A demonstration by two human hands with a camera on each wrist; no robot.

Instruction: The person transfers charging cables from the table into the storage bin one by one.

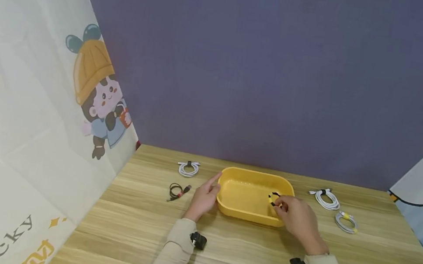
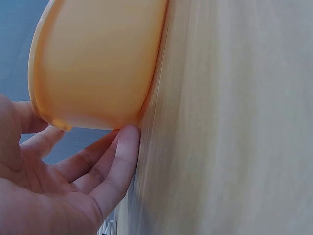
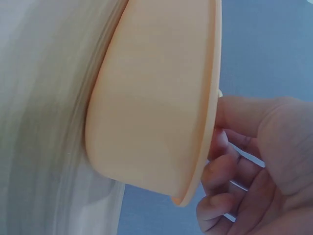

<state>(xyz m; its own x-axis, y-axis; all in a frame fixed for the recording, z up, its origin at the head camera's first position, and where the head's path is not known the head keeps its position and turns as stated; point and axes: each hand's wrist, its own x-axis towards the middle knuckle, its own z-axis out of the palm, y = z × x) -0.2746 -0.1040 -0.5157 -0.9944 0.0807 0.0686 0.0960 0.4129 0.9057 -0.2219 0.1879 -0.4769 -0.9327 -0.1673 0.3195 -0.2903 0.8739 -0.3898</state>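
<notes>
Flanking one yellow tray [image 1: 226, 204], two hands: left [image 1: 203, 196] relaxed against it, right [image 1: 298, 217] pinching one black-yellow cable [image 1: 274, 198]; four coiled cables outside.

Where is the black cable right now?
In the head view, the black cable lies on the wooden table, left of the left hand and the yellow tub, just below a coiled white cable.

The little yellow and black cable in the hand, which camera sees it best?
The head view: the yellow and black cable shows in the right hand over the yellow tub. Both wrist views show only the tub's outside, not the cable.
</notes>
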